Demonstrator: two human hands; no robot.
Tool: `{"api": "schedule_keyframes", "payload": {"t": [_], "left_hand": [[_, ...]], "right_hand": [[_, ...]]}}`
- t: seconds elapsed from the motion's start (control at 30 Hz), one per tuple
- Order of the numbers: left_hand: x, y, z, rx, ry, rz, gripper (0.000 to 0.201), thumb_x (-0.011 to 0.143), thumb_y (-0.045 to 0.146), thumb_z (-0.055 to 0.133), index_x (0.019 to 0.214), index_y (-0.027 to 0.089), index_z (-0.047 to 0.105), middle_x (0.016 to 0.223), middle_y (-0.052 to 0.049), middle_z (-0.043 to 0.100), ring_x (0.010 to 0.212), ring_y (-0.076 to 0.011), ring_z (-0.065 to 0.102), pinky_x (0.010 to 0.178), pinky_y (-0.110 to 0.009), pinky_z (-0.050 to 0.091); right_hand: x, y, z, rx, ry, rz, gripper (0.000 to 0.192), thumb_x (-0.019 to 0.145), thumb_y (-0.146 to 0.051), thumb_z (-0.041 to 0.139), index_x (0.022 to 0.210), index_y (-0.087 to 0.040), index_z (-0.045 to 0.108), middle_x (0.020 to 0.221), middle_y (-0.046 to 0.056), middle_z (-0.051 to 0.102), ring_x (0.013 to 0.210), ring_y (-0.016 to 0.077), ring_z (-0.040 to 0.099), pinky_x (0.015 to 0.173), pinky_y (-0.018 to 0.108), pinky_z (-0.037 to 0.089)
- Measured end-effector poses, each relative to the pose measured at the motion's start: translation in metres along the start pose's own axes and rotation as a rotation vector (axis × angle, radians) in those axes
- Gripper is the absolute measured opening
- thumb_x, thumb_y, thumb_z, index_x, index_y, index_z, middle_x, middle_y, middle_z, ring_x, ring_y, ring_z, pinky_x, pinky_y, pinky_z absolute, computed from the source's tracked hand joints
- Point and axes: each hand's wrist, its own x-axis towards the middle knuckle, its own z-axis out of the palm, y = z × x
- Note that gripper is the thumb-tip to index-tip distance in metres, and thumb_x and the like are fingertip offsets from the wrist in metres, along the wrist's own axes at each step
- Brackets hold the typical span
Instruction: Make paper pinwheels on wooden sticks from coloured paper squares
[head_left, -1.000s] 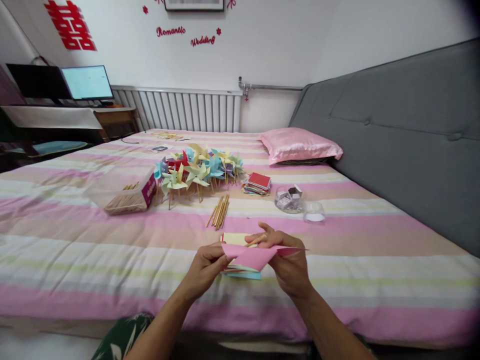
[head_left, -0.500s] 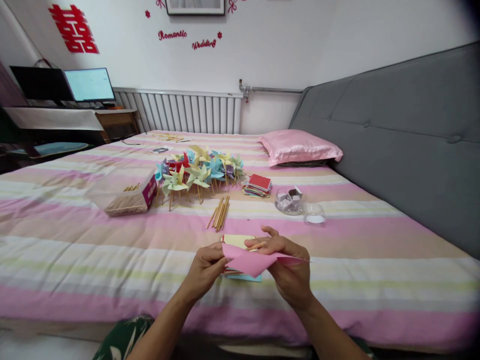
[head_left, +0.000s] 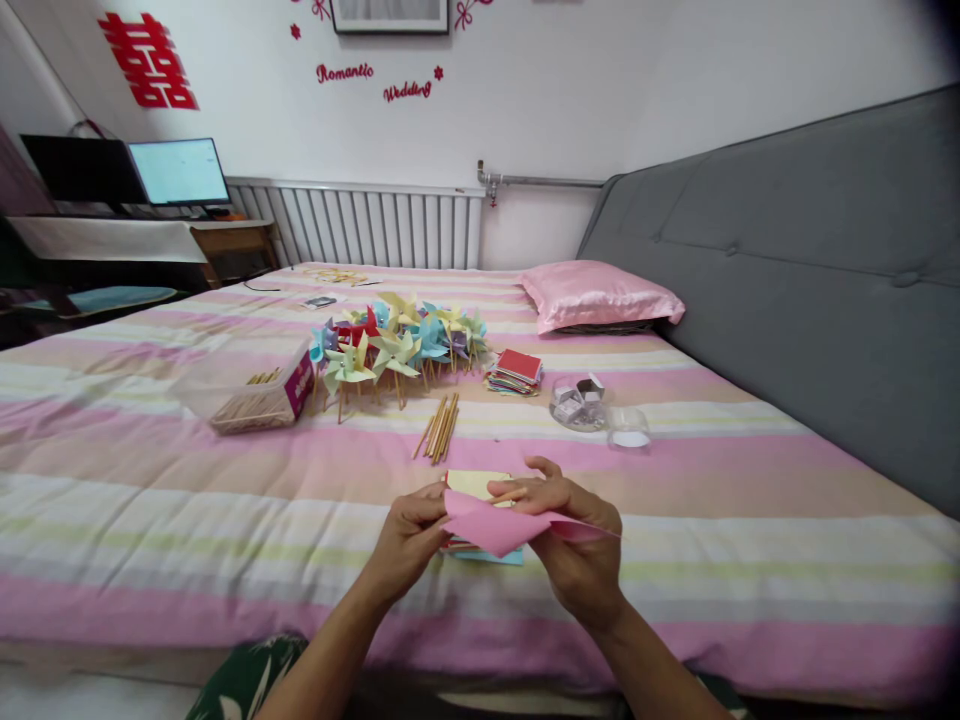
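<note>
Both hands pinch one pink square sheet of paper [head_left: 495, 527]; left hand [head_left: 409, 540] closed on its near-left corner, right hand [head_left: 577, 545] closed over its right side, thumb and forefinger nipping the upper edge, where a thin wooden stick [head_left: 510, 494] seems to lie under the fingers (hard to be sure). Sheet held just above the bed, over a small stack of coloured paper squares [head_left: 480, 548], yellow on top, blue edge showing below.

Handling, as a judgement: very light, limp, creases and tears easily; best taken at corners and edges with fingertip pressure only; no slip risk to speak of.

Look: matte pink, already bent, middle sagging down to a point, right-hand corner jutting out flat past the right hand.

Outward: loose bundle of bare wooden sticks [head_left: 439, 428] beyond the stack; cluster of finished paper pinwheels [head_left: 394, 340] in blue, yellow, green, red further back; open box of sticks [head_left: 262, 398] to their left; red-topped pile of paper [head_left: 514, 370] to their right; clear round dish of small silvery bits [head_left: 577, 402], clear lid [head_left: 628, 425] just beside it; pink satin pillow [head_left: 600, 292]; all on the pink-striped bedspread [head_left: 150, 480].
</note>
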Motion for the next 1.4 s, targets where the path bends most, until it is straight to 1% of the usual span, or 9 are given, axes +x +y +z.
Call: {"api": "schedule_keyframes", "payload": {"t": [0.23, 0.43, 0.57, 0.77, 1.0, 1.1, 1.27, 1.33, 1.4], "left_hand": [[-0.001, -0.003, -0.002, 0.045, 0.021, -0.035, 0.031, 0.074, 0.037, 0.063, 0.052, 0.015, 0.065, 0.060, -0.002, 0.049, 0.057, -0.0117, 0.042, 0.053, -0.024, 0.034], [-0.001, -0.007, -0.004, 0.032, 0.043, -0.008, 0.033, 0.072, 0.044, 0.063, 0.056, 0.015, 0.067, 0.063, -0.004, 0.053, 0.061, -0.0139, 0.047, 0.055, -0.025, 0.037], [-0.001, -0.005, -0.003, 0.041, 0.060, 0.005, 0.031, 0.072, 0.040, 0.065, 0.052, 0.016, 0.066, 0.062, -0.004, 0.054, 0.061, -0.0137, 0.048, 0.055, -0.024, 0.037], [-0.001, -0.005, -0.003, 0.053, 0.061, 0.035, 0.027, 0.075, 0.033, 0.063, 0.055, 0.015, 0.067, 0.062, -0.004, 0.055, 0.060, -0.0134, 0.049, 0.056, -0.024, 0.037], [-0.002, -0.005, -0.002, 0.089, 0.073, -0.007, 0.019, 0.075, 0.029, 0.063, 0.064, 0.016, 0.069, 0.061, -0.002, 0.052, 0.060, -0.0129, 0.048, 0.056, -0.024, 0.037], [-0.002, -0.001, 0.000, 0.100, 0.076, -0.012, 0.021, 0.076, 0.030, 0.062, 0.064, 0.016, 0.070, 0.059, -0.001, 0.051, 0.058, -0.0123, 0.047, 0.056, -0.024, 0.036], [-0.001, -0.003, 0.003, 0.121, 0.087, -0.013, 0.024, 0.075, 0.034, 0.062, 0.063, 0.015, 0.071, 0.058, -0.002, 0.052, 0.058, -0.0132, 0.047, 0.055, -0.024, 0.036], [-0.001, -0.005, 0.006, 0.146, 0.104, -0.048, 0.023, 0.076, 0.034, 0.062, 0.068, 0.016, 0.073, 0.060, -0.002, 0.054, 0.061, -0.0141, 0.048, 0.057, -0.025, 0.036], [-0.002, -0.008, 0.010, 0.152, 0.121, -0.103, 0.022, 0.077, 0.034, 0.061, 0.075, 0.017, 0.074, 0.066, -0.003, 0.057, 0.067, -0.0152, 0.049, 0.062, -0.025, 0.036]], "right_hand": [[0.001, -0.002, 0.001, -0.028, 0.002, -0.007, 0.007, 0.074, -0.018, 0.065, 0.074, -0.025, 0.061, 0.084, 0.002, 0.074, 0.077, 0.0220, 0.069, 0.096, 0.043, 0.033], [0.001, -0.005, 0.001, -0.027, -0.018, 0.007, 0.009, 0.074, -0.016, 0.063, 0.074, -0.024, 0.060, 0.086, 0.002, 0.074, 0.078, 0.0218, 0.069, 0.095, 0.041, 0.032], [0.001, -0.005, 0.000, -0.018, -0.027, 0.003, 0.010, 0.075, -0.014, 0.063, 0.074, -0.024, 0.060, 0.086, 0.001, 0.074, 0.079, 0.0207, 0.069, 0.095, 0.039, 0.031], [0.000, -0.005, -0.001, -0.016, -0.030, -0.001, 0.010, 0.075, -0.014, 0.063, 0.074, -0.024, 0.059, 0.086, 0.001, 0.074, 0.079, 0.0203, 0.069, 0.096, 0.040, 0.030], [0.001, -0.002, 0.001, -0.021, 0.030, -0.007, 0.010, 0.075, -0.015, 0.064, 0.075, -0.023, 0.059, 0.078, 0.002, 0.074, 0.077, 0.0225, 0.069, 0.096, 0.045, 0.034], [0.001, -0.001, 0.001, -0.006, 0.041, 0.012, 0.011, 0.076, -0.017, 0.064, 0.077, -0.024, 0.056, 0.075, 0.000, 0.073, 0.078, 0.0227, 0.069, 0.096, 0.045, 0.034], [0.002, 0.001, 0.001, 0.007, 0.084, 0.059, 0.017, 0.075, -0.019, 0.064, 0.080, -0.024, 0.049, 0.070, -0.003, 0.069, 0.072, 0.0183, 0.067, 0.097, 0.042, 0.034], [0.003, 0.004, 0.001, 0.005, 0.146, 0.111, 0.017, 0.075, -0.022, 0.065, 0.081, -0.023, 0.050, 0.072, -0.002, 0.066, 0.071, 0.0171, 0.065, 0.092, 0.039, 0.040], [0.006, 0.009, 0.002, 0.037, 0.208, 0.192, 0.018, 0.074, -0.026, 0.066, 0.083, -0.022, 0.051, 0.075, -0.001, 0.064, 0.071, 0.0167, 0.063, 0.077, 0.033, 0.048]]}}
